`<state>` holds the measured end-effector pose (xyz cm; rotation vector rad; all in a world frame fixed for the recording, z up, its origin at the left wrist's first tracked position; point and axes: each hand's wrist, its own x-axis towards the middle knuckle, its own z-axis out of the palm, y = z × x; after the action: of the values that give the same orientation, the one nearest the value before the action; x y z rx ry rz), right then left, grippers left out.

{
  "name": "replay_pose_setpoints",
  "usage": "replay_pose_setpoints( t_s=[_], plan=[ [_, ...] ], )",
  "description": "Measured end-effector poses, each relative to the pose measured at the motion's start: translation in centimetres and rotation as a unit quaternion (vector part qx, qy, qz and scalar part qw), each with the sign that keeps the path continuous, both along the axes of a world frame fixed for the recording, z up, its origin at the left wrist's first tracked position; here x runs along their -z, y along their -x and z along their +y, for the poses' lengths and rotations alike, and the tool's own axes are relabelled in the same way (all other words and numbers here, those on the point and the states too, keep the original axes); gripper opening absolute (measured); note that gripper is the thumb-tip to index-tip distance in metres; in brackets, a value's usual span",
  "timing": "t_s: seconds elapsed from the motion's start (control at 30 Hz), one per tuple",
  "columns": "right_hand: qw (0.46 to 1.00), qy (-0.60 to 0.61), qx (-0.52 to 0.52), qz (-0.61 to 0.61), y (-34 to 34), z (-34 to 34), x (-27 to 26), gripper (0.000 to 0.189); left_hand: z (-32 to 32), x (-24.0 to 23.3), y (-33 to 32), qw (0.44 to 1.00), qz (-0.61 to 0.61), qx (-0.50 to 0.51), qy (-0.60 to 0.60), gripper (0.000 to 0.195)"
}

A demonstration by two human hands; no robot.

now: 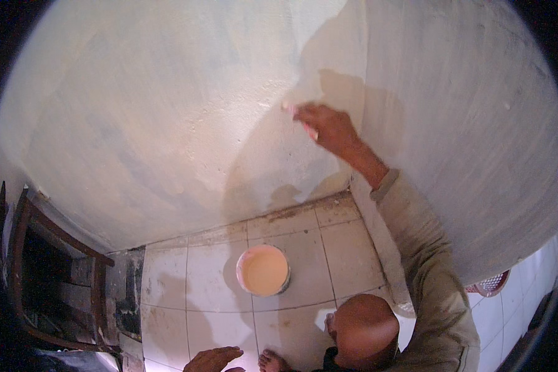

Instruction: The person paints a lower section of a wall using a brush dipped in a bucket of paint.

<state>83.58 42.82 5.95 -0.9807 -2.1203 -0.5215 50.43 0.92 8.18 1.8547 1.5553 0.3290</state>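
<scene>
My right hand (330, 128) is raised against the pale painted wall (176, 116), near the corner. It grips a small paintbrush (312, 132) with a pinkish handle; motion blurs its tip, which is at or very close to the wall. Below, a round bucket (286, 283) of peach-coloured paint (264, 272) stands on the tiled floor (214, 283). At the bottom edge my left hand (212, 360) is partly cut off, its fingers apart, with nothing visible in it. Around the brush, the wall surface looks wet and slightly rough.
A dark wooden frame (64, 228) stands at the left. On the right, a second wall (460, 130) meets the first. Past its end lies a red perforated basket (495, 282). My bent knee (367, 323) and foot (270, 361) are near the bucket.
</scene>
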Motion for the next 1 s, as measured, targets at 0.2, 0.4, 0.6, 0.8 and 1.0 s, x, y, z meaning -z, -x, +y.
replay_pose_setpoints(
  t_s=[0.2,0.4,0.6,0.8,1.0],
  plan=[
    [0.981,-0.192,0.016,-0.006,-0.8,0.5,-7.1,0.026,0.7,-0.4,-0.2,1.0,0.013,-0.006,0.02,0.039],
    [0.987,0.036,0.072,-0.142,-0.3,-2.0,2.9,0.035,0.5,-0.1,-0.5,0.999,0.025,-0.019,-0.013,0.037],
    [0.992,0.097,0.025,-0.07,-2.7,0.5,-7.3,0.027,0.1,1.3,0.4,0.999,0.0,-0.014,-0.04,0.034],
    [0.973,-0.223,-0.033,-0.043,-3.7,2.7,-26.9,0.023,1.0,3.0,1.5,0.996,-0.002,0.019,-0.082,0.034],
    [0.98,-0.184,0.014,-0.077,-3.1,3.5,-19.6,0.036,0.9,2.9,1.4,0.999,-0.021,-0.03,-0.024,0.032]
  ],
)
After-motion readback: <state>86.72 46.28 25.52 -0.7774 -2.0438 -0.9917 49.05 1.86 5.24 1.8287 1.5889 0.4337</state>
